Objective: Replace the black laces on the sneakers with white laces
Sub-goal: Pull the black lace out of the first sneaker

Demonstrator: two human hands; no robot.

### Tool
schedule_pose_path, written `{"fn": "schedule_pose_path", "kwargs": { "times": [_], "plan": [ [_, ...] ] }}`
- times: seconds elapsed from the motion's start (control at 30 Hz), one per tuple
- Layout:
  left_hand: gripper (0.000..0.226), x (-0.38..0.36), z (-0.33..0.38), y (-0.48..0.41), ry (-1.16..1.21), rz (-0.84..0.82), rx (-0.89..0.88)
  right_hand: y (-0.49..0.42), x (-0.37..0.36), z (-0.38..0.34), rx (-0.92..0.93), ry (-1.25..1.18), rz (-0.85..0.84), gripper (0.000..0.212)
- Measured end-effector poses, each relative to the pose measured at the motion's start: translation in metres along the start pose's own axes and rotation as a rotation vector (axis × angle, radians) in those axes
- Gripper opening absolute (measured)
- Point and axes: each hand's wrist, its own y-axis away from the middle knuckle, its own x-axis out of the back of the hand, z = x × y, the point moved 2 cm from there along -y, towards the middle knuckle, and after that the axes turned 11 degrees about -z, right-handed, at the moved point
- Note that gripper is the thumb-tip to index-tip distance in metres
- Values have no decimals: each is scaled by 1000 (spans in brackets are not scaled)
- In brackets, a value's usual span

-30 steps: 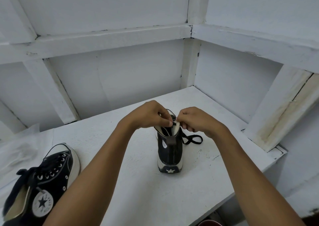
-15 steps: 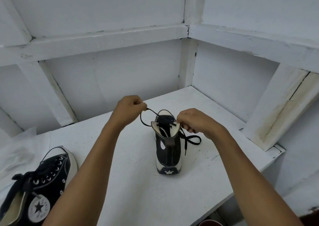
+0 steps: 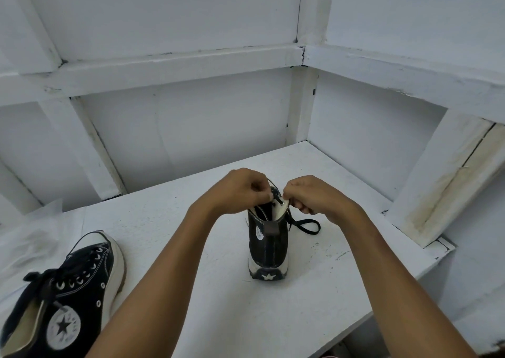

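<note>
A black high-top sneaker (image 3: 268, 244) stands upright mid-table, its heel toward me. My left hand (image 3: 240, 189) and my right hand (image 3: 311, 196) meet over its open collar. The left pinches the black lace (image 3: 306, 225) at the top eyelets; the right pinches the collar edge or tongue. A loop of that lace lies on the table to the sneaker's right. The second black sneaker (image 3: 65, 292), still laced in black, lies on its side at the lower left. I see no white laces.
The white table (image 3: 169, 229) sits in a corner of white walls with wooden beams. A slanted beam (image 3: 448, 177) meets the table's right edge. Crumpled white cloth or paper (image 3: 32, 237) lies at the far left, behind the second sneaker.
My left hand, which had pulled a stretch of black lace up and left, has come back to the sneaker's collar. The right hand has stayed at the collar.
</note>
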Motion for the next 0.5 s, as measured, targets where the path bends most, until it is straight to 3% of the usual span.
{"fn": "schedule_pose_path", "kwargs": {
  "times": [0.37,0.5],
  "plan": [
    [14,19,-47,21,857,436,149,0,0,2,-11,4,-9,19],
    [16,20,-63,22,684,470,309,0,-1,3,-9,22,-10,17]
  ]
}}
